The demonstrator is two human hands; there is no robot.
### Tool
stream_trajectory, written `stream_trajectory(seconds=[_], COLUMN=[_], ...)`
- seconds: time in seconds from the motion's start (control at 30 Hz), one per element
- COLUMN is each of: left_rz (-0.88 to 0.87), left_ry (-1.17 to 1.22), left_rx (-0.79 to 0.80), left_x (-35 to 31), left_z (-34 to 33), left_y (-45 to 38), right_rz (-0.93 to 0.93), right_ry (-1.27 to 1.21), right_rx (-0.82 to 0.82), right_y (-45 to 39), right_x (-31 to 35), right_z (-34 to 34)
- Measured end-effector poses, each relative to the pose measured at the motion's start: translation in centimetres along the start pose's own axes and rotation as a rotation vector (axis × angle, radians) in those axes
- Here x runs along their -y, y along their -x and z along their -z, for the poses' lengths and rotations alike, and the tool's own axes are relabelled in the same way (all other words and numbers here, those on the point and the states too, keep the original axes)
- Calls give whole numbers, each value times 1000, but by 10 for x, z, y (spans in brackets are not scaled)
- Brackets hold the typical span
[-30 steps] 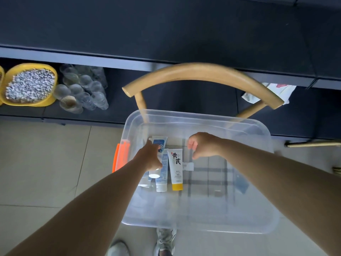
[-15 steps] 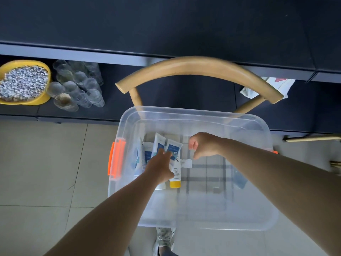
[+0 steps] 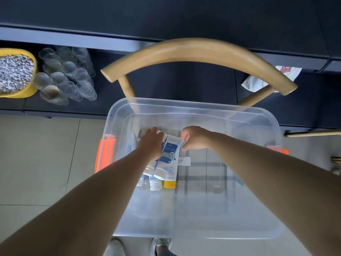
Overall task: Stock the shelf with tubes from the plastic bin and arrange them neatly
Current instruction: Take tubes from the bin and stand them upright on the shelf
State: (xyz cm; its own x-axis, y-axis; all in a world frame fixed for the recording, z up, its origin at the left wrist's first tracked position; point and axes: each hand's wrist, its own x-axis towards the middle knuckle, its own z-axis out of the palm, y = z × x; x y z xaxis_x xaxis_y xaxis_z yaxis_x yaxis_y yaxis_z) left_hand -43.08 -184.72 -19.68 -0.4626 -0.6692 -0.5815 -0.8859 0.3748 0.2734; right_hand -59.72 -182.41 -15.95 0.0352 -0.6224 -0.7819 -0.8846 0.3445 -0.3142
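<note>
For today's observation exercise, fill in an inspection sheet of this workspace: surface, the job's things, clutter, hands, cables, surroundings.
Surface: clear plastic bin on a wooden chair, tiled floor below.
Job's things: a few tubes bunched in the bin's left part, caps toward the person; dark shelf behind the chair.
Clutter: white packet on the shelf at right.
Hands: left hand rests on the tubes, grip unclear; right hand pinches a tube's far end.
Cables: nothing seen.
Surroundings: yellow bowl of pale pellets and clear cups on the shelf at left.
</note>
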Motion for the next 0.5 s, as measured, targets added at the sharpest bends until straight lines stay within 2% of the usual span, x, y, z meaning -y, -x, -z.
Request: stream_trajectory(seconds=[0.13, 0.5], left_rz=[-33, -128], left_ry=[-135, -263], left_rx=[11, 105], left_x=[2, 11], left_z=[3, 9], left_y=[-16, -21], right_rz=[9, -70], right_ry=[-38, -86], right_rx=[-17, -49], right_y=[-21, -36], right_x=[3, 8], right_z=[-6, -20])
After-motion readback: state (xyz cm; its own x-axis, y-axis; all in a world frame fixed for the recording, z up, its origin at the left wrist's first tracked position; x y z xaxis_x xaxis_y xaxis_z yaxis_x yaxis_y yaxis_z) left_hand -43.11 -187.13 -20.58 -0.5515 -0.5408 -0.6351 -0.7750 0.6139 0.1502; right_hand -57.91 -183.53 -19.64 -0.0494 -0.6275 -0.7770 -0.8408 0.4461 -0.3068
